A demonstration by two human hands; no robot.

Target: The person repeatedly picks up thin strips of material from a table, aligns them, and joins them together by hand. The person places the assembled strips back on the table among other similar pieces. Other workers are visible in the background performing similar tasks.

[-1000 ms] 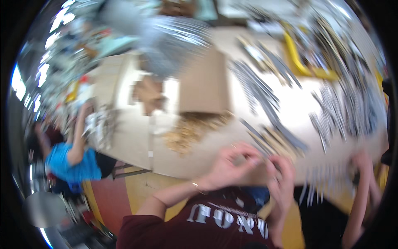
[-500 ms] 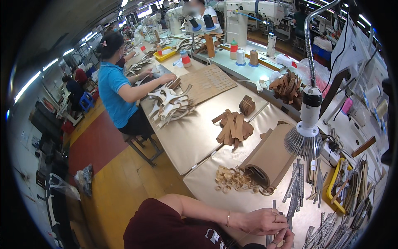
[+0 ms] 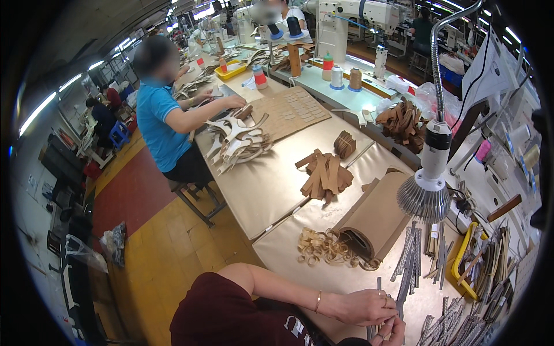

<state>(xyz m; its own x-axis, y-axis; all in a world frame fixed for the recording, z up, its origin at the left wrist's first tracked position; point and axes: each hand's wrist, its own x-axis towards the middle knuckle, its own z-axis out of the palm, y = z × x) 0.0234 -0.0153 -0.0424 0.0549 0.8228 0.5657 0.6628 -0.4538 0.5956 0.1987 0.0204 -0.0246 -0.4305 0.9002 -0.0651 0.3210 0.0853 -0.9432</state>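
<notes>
Grey strip [image 3: 379,284] is partly hidden by the left hand [image 3: 363,307], whose curled fingers are met by the right hand [image 3: 390,332] over the gold-toned table [image 3: 274,248] (how far either grip is closed, and on what, cannot be told). Patterned strips [image 3: 444,320] are spread nearby.

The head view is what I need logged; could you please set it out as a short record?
Left hand: holding a narrow grey strip
Right hand: against the left, grip partly hidden
Right of hands: patterned strips, yellow tray
Beyond hands: rolled brown sheet, curled tan strips
Overhead: gooseneck lamp
Co-worker: blue shirt, seated at table's left side
</notes>
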